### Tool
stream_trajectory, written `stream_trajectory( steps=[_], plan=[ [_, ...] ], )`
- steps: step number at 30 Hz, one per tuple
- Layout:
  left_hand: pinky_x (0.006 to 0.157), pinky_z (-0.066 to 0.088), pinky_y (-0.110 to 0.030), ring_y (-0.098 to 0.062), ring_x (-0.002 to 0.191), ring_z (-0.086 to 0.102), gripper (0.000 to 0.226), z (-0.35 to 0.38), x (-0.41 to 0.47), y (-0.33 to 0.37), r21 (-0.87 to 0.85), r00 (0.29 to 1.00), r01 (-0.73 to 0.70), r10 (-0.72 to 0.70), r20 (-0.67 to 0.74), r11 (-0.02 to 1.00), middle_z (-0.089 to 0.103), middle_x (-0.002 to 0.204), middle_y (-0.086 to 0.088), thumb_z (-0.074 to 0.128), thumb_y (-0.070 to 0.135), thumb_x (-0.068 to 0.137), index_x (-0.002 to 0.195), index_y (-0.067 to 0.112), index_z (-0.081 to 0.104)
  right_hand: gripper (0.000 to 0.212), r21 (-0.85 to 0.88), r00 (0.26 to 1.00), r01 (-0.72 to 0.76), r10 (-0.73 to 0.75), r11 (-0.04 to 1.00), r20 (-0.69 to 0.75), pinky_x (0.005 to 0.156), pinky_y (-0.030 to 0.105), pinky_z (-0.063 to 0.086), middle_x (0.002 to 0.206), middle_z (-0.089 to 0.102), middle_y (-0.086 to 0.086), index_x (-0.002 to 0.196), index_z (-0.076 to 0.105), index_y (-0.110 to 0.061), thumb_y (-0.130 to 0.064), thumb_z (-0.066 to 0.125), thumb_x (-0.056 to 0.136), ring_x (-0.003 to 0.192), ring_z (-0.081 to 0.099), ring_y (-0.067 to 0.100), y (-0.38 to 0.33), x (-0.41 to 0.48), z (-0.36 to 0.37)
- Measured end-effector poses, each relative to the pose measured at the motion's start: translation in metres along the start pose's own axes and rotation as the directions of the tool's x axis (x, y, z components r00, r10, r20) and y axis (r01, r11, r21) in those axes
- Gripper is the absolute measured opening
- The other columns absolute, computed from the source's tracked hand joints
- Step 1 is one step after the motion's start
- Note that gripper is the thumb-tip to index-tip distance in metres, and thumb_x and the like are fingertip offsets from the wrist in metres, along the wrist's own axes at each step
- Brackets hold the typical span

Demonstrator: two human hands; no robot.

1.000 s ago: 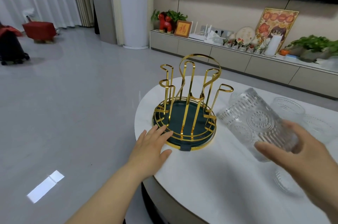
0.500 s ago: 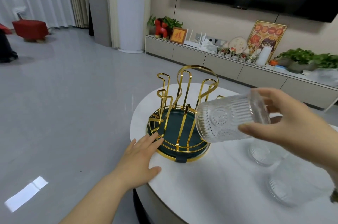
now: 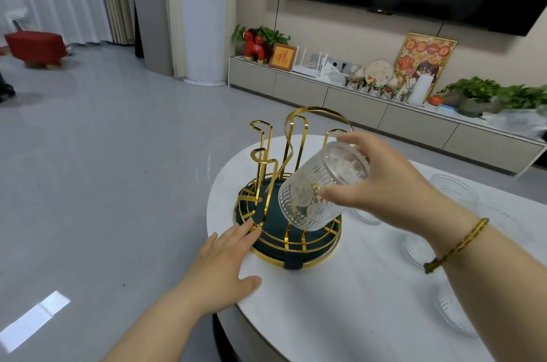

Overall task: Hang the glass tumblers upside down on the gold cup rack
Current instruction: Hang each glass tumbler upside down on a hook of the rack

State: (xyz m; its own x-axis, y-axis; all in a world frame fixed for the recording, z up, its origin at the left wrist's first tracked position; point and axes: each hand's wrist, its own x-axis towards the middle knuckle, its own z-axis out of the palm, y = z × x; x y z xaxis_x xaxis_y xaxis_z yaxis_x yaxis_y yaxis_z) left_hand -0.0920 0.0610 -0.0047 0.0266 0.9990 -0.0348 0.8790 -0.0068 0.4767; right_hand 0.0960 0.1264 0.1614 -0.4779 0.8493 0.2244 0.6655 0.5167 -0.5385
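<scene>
Right hand (image 3: pixel 381 184) closed round the base end of a ribbed glass tumbler (image 3: pixel 321 187), thumb below, fingers over the top; glass tilted, mouth facing down toward 7 o'clock, over the gold cup rack (image 3: pixel 284 193) on its right side. Left hand (image 3: pixel 225 264) flat and spread wide on the white table (image 3: pixel 340 302), fingertips touching the rack's base ring at 9 o'clock, gripping nothing. Spare tumblers (image 3: pixel 453 193) stand at 3 o'clock. No legible writing on glass or rack.
</scene>
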Motion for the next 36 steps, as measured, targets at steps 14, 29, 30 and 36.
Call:
stream_trajectory(
  steps=[14,29,30,36],
  plan=[
    [0.114,-0.004,-0.034,-0.008,0.141,-0.003,0.075,0.000,0.001,0.001,-0.012,1.000,0.007,-0.007,0.001,1.000,-0.007,0.154,0.013,0.052,0.038,0.085,0.141,0.033,0.001,0.070,-0.001,0.996,-0.019,0.019,1.000,0.082,0.081,0.024,0.035,0.134,0.044,0.001,0.128,0.038,-0.019,-0.035,0.067,0.066,0.116,0.043,0.017,0.004,0.024,0.028],
    [0.115,-0.001,-0.032,-0.009,0.141,-0.001,0.071,-0.003,-0.002,0.009,0.018,1.000,0.001,-0.001,-0.026,1.000,-0.007,0.155,0.009,0.050,0.036,0.088,0.142,0.030,0.003,0.026,0.205,0.986,-0.013,0.046,0.979,-0.158,0.087,0.027,0.035,0.109,0.048,-0.011,0.105,0.053,-0.028,-0.031,0.055,0.080,0.106,0.040,0.007,0.012,-0.006,0.012],
    [0.115,-0.001,-0.032,-0.010,0.141,-0.001,0.070,-0.004,-0.003,0.011,0.028,1.000,-0.003,0.004,-0.031,1.000,-0.006,0.155,0.008,0.049,0.037,0.088,0.142,0.030,0.005,0.021,0.224,0.984,-0.022,0.060,0.974,-0.165,0.086,0.027,0.035,0.106,0.048,-0.012,0.102,0.053,-0.029,-0.029,0.054,0.080,0.104,0.041,0.007,0.015,-0.013,0.012],
    [0.112,0.010,-0.026,-0.011,0.136,0.016,0.058,0.002,-0.019,0.031,0.058,0.995,-0.044,0.049,-0.084,0.997,0.019,0.150,0.009,0.049,0.037,0.089,0.140,0.030,0.021,0.017,0.299,0.967,-0.149,0.202,0.943,-0.155,0.065,0.014,0.036,0.089,0.043,-0.027,0.096,0.055,-0.029,-0.024,0.056,0.080,0.096,0.049,0.012,0.050,-0.058,0.011]
  ],
)
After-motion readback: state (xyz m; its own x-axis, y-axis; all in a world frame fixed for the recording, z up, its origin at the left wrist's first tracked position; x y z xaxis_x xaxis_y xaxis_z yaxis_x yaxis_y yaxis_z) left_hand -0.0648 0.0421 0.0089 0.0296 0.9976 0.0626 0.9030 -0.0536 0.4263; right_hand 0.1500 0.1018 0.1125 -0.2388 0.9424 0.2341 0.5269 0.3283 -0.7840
